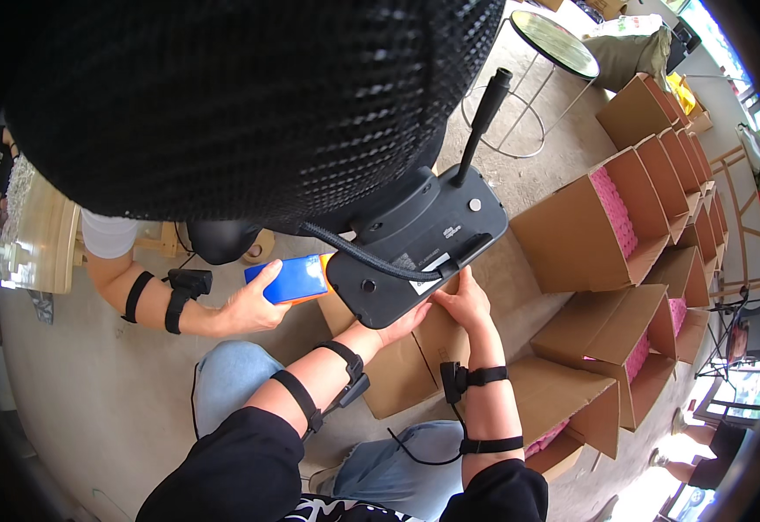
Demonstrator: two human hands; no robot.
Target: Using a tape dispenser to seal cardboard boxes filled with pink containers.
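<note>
Both my forearms reach forward to a brown cardboard box (402, 370) between my knees. A flat black device (432, 235) with a stubby antenna and a cable blocks the view above it. My left hand (404, 325) goes under the device's lower edge, its fingers mostly hidden. Beside it, my right hand (467, 300) has its thumb pointing up near that edge; its other fingers are covered. What either hand holds cannot be made out. At left, a co-worker's hand (254, 306) grips a flat blue thing with an orange edge (289, 278).
Open cardboard boxes (571, 230) with pink bumpy lining stand in rows on the right. A co-worker's black mesh headwear (249, 104) fills the upper middle. Behind are a round wire-legged table (556, 43) and, at far left, a wooden table (62, 248).
</note>
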